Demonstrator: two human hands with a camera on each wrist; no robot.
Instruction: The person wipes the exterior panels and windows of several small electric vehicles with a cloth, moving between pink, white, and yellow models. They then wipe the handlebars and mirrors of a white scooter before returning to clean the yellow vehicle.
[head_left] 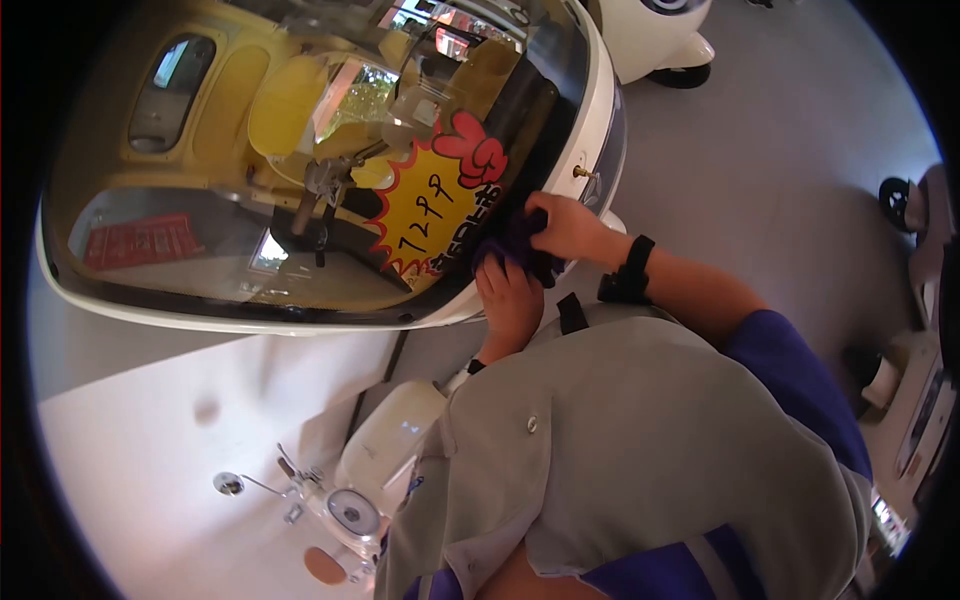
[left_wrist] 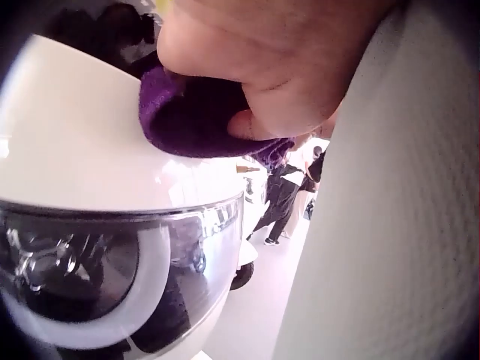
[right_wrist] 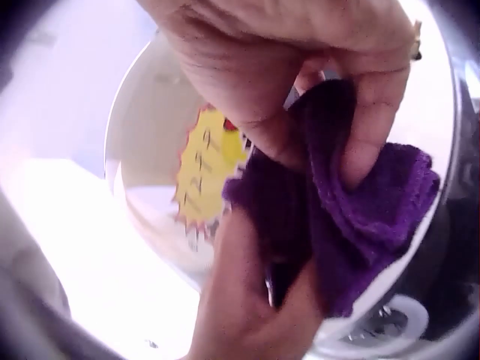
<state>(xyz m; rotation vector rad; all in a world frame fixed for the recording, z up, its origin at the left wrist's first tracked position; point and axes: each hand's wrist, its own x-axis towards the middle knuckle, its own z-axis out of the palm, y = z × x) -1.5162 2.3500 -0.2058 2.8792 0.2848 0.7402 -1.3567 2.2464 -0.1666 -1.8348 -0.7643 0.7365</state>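
Note:
A folded purple cloth (right_wrist: 375,202) is bunched between both hands at the lower edge of a small vehicle's windshield (head_left: 330,200). My right hand (head_left: 575,232) pinches the upper part of the cloth, its thumb and fingers pressed into a fold. The left hand (head_left: 512,300) grips the other end of the cloth, just below the right hand. In the left wrist view its thumb (left_wrist: 251,124) lies on the cloth over the white body panel (left_wrist: 82,135). A yellow and red price sticker (head_left: 425,215) reading 7299 is on the glass beside the hands.
Below the panel sits a round headlight (left_wrist: 75,277). A brass-coloured fitting (head_left: 582,172) sticks out near the right hand. A white scooter (head_left: 355,510) with a mirror stands at lower left, and more vehicles (head_left: 920,390) stand at right. People (left_wrist: 289,195) are in the background.

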